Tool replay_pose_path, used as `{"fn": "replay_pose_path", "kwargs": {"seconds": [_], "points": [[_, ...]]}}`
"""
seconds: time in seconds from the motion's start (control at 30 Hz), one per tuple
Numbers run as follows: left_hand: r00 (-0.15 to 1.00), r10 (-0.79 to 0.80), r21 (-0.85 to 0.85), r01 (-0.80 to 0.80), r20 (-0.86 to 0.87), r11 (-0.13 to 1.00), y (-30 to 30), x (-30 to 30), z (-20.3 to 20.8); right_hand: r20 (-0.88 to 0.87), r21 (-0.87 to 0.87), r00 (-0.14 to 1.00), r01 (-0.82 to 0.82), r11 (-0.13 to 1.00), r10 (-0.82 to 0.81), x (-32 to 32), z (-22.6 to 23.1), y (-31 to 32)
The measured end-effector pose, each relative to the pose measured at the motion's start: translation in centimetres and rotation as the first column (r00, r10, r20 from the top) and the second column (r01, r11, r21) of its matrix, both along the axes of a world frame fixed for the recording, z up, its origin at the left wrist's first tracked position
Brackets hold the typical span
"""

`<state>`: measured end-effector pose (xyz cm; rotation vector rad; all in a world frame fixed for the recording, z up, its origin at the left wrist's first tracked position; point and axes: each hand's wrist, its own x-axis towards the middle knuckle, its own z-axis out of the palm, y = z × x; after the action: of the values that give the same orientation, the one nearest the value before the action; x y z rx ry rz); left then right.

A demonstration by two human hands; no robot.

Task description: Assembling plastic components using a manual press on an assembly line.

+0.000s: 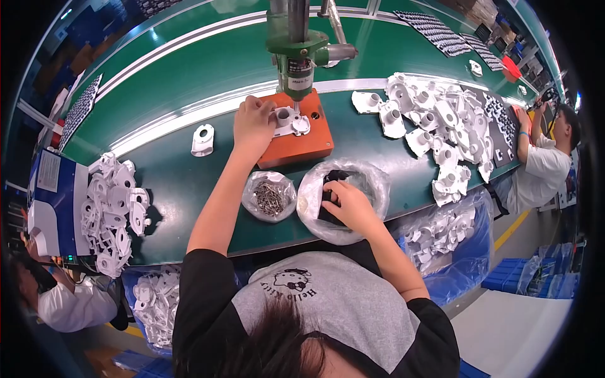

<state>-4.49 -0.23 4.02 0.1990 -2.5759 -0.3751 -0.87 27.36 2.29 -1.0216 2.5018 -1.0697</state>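
My left hand (254, 129) grips the left end of a white plastic housing (287, 118) with a short round collar. That housing lies on an orange block (293, 150), beneath the tip of a green screwdriving press (297, 53). My right hand (348, 203) reaches into a bag-lined bowl (380, 183), its fingers curled in among small black parts (329, 213). Whatever the fingertips pinch there is hidden. Between my forearms stands a smaller bag-lined bowl of metal screws (271, 198).
White housings are heaped at the right (441, 123) and the left (107, 211); one ring-shaped piece (203, 140) lies apart. A bin of white parts (441, 236) sits below the bench edge. Co-workers sit at right (545, 160) and left (75, 302). A green conveyor (208, 63) runs behind.
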Motion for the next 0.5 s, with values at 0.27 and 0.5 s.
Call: {"fn": "replay_pose_path", "kwargs": {"seconds": [0.27, 0.5], "points": [[0.978, -0.066, 0.018, 0.064, 0.197, 0.998, 2.0, 3.8, 1.5, 0.038, -0.037, 0.999, 0.018, 0.999, -0.017, -0.5, -0.6, -0.4], [0.968, -0.150, -0.190, 0.188, 0.200, 0.964, 3.2, 5.1, 0.7, 0.010, -0.015, 0.999, 0.046, 0.999, -0.046, -0.8, -0.3, -1.6]]}}
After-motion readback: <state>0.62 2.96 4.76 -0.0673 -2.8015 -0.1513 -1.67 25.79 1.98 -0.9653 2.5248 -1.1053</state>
